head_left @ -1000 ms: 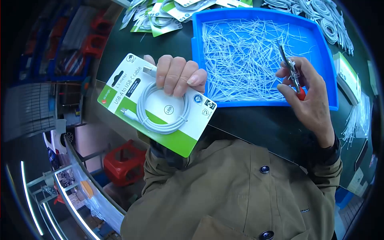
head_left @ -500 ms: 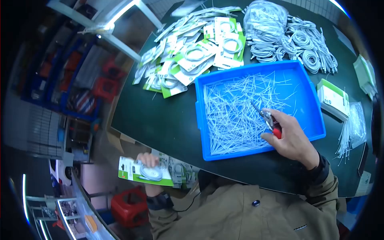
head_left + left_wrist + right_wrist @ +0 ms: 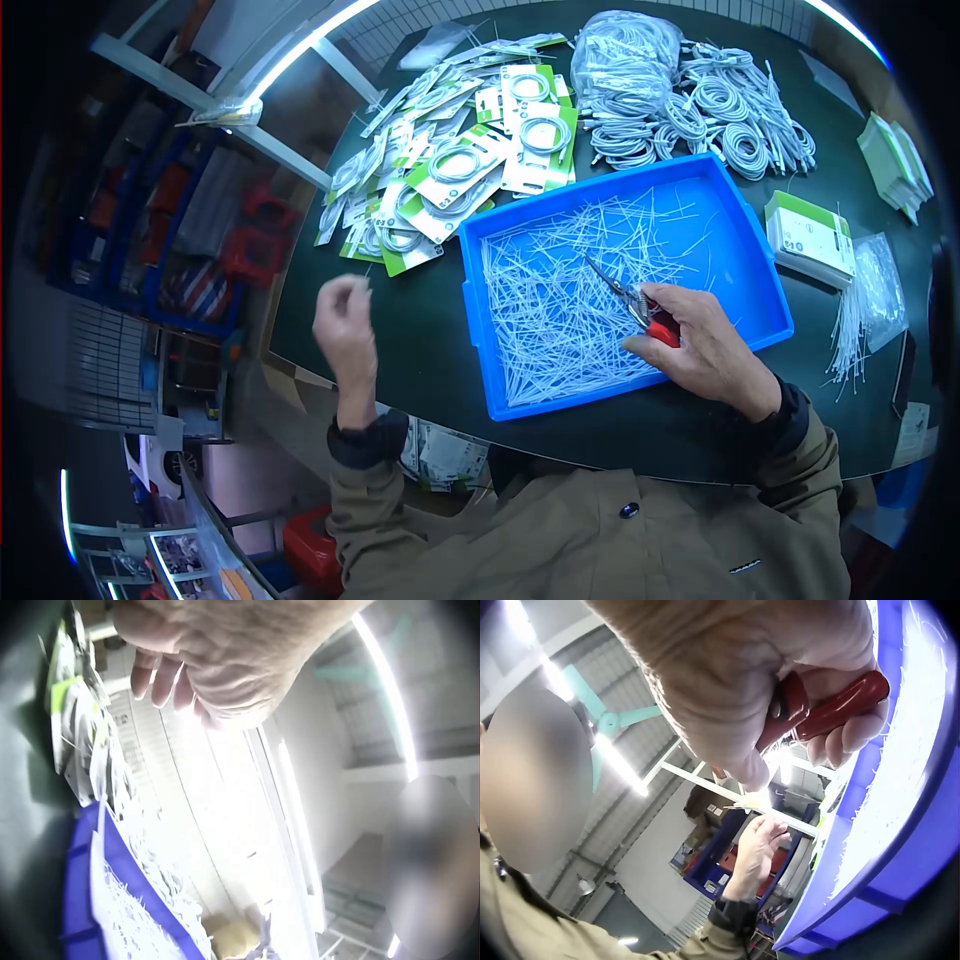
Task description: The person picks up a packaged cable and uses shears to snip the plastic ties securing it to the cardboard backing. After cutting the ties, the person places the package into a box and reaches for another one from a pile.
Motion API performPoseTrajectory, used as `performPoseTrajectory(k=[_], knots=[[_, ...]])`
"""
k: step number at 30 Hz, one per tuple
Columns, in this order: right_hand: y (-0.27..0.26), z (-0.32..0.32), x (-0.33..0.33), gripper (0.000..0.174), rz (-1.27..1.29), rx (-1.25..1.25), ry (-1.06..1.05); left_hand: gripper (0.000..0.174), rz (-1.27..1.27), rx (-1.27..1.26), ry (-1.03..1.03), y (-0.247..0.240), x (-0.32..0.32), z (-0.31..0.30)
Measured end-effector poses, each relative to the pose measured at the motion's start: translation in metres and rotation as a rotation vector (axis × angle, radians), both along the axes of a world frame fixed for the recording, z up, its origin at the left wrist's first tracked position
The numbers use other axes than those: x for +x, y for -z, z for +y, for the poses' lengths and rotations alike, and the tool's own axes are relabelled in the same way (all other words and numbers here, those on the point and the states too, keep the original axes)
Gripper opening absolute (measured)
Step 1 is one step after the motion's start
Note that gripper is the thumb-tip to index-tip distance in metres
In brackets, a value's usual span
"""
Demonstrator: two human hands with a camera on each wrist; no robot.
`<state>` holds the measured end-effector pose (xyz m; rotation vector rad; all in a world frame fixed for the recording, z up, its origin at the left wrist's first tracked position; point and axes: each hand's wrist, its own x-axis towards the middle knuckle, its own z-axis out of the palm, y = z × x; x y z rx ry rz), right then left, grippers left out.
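Observation:
My left hand (image 3: pixel 346 318) holds nothing and hovers above the dark table's left front part, its fingers loosely bent; the left wrist view shows the same bare hand (image 3: pixel 225 667) from below. Over the blue tray (image 3: pixel 478 345), my right hand (image 3: pixel 705 345) grips red-handled snips (image 3: pixel 618 290) with pointed blades aimed up and left. The red handles (image 3: pixel 840 709) lie within the curled fingers in the right wrist view. Loose white cable-tie offcuts (image 3: pixel 570 300) spread across the tray's bottom. Left of the tray lies a pile of carded USB cables (image 3: pixel 455 165).
Coiled grey cables (image 3: pixel 740 120) and a plastic bag of cables (image 3: pixel 630 70) lie behind the tray. To its right are stacked cards (image 3: pixel 810 240) and a bundle of white ties (image 3: pixel 850 330). Packaged cables (image 3: pixel 450 455) show below the front edge. A red stool (image 3: pixel 313 550) stands lower left.
The left hand held a carded USB-A to USB-C cable, lowered it past the table's front edge, and has come back up without it. The right hand keeps the snips over the tray.

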<state>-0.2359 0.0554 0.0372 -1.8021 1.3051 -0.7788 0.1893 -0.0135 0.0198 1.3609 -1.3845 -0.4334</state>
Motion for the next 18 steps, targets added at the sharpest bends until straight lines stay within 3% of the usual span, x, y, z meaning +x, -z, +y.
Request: performPoseTrajectory(k=[3, 6, 8, 11, 14, 18], knots=[[-0.006, 0.0, -0.003, 0.06, -0.036, 0.017, -0.025, 0.023, -0.369, -0.048, 0.247, -0.016, -0.06, -0.076], [0.006, 0.002, -0.007, 0.065, 0.083, -0.151, -0.053, 0.042, -0.805, -0.183, 0.296, -0.005, -0.092, -0.147], [-0.005, 0.004, -0.009, 0.067, 0.171, -0.067, -0.053, 0.054, -1.021, -0.178, 0.268, 0.018, -0.098, -0.189], [0.001, 0.004, -0.01, 0.067, 0.167, -0.111, -0.047, 0.066, -1.174, -0.046, 0.133, 0.043, -0.106, -0.214], [0.002, 0.004, -0.011, 0.068, 0.163, -0.099, -0.044, 0.062, -1.246, 0.01, 0.182, 0.048, -0.109, -0.224], [-0.001, 0.004, -0.009, 0.073, 0.21, -0.057, -0.059, 0.053, -1.258, -0.112, 0.154, 0.043, -0.111, -0.222]])
